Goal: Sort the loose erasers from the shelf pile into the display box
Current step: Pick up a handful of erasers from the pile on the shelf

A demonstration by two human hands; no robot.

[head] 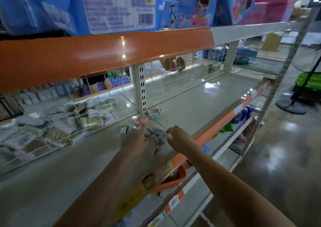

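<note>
From the head camera I see both arms stretched over the grey shelf (52, 174) toward the pile of loose erasers (157, 136), small blue-and-white blocks lying near the shelf's front edge. My left hand (135, 142) rests at the pile's left side; motion blur hides its fingers, so I cannot tell whether it has hold of an eraser. My right hand (178, 138) hovers just right of the pile, fingers loosely curled and apart, with nothing in them. A small display box (154, 113) stands further back by the white upright post (141, 89). Wire dividers to the left hold packets (52, 122).
</note>
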